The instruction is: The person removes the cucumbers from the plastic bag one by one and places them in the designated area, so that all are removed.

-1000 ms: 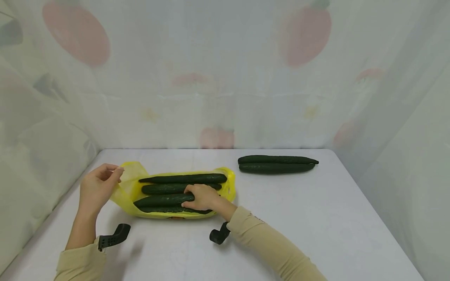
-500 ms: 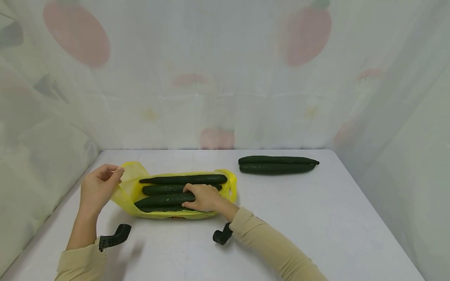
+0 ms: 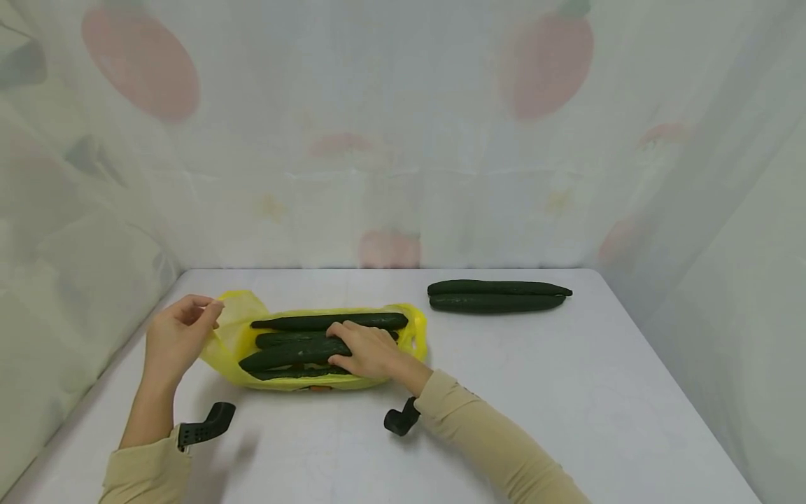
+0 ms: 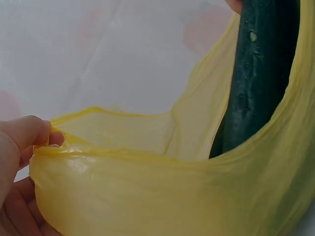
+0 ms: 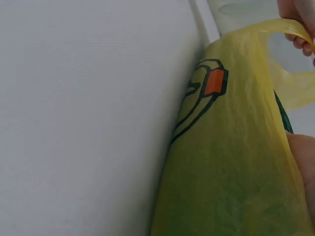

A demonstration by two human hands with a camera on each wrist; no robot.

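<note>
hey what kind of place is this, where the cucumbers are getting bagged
Probably a staged recording booth, not a real kitchen: a plain white table boxed in by pale curtains printed with fruit, holding only a yellow plastic bag and loose cucumbers.

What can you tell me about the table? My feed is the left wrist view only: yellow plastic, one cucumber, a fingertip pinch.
Observer: The yellow bag lies on the white table with four cucumbers in it, side by side.
Operator: Where is the other hand?
Observer: The right hand is in the bag, its grip round the third cucumber from the far side.
Operator: Any cucumbers outside the bag?
Observer: Two loose cucumbers lie touching on the table's far right.
Operator: Any marking on the bag?
Observer: The right wrist view shows a black-lined print with an orange patch on its side.
</note>
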